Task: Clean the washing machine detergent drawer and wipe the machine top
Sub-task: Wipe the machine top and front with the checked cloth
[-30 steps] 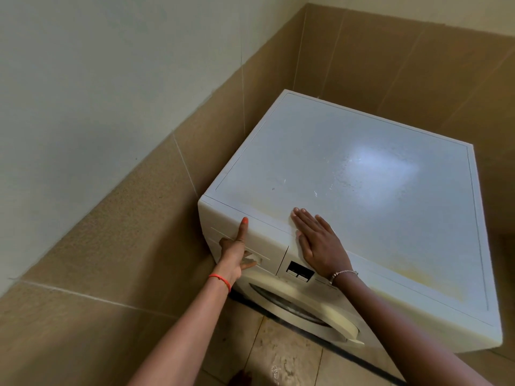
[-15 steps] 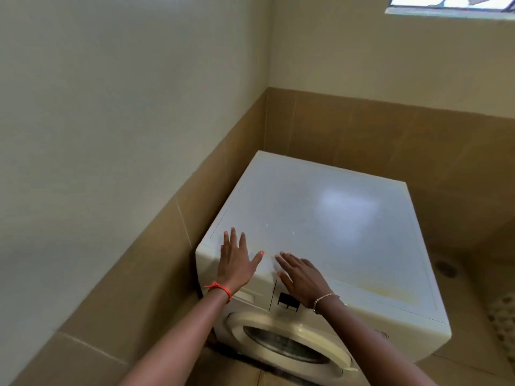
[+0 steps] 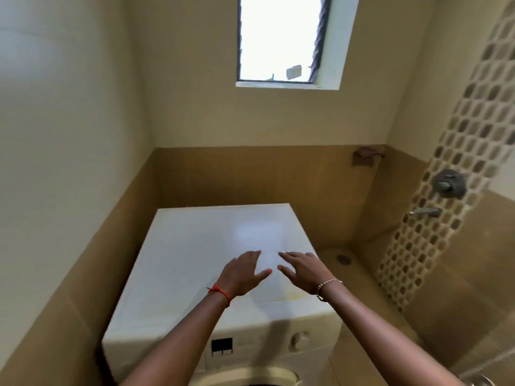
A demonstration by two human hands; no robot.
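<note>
A white front-loading washing machine [image 3: 189, 246] stands in the corner of a tiled room. Its flat top shows a yellowish stain [image 3: 295, 295] near the front right. My left hand [image 3: 242, 273], with a red thread at the wrist, is over the middle of the top with fingers straight. My right hand [image 3: 303, 270], wearing a bead bracelet, is beside it with fingers spread. Both hold nothing; whether they touch the top I cannot tell. The front panel shows a dark display [image 3: 221, 346] and a round dial [image 3: 299, 339]. My left forearm hides the detergent drawer front.
Tiled walls close in on the machine's left and back. A window [image 3: 278, 37] sits high on the back wall. A shower valve [image 3: 448, 183] and spout [image 3: 425, 211] stick out of the right wall. A floor drain [image 3: 343, 258] lies right of the machine.
My left hand left the drawer front and moved up onto the machine top; both hands slid toward the middle. The view tilted up, bringing the window and shower fittings into sight.
</note>
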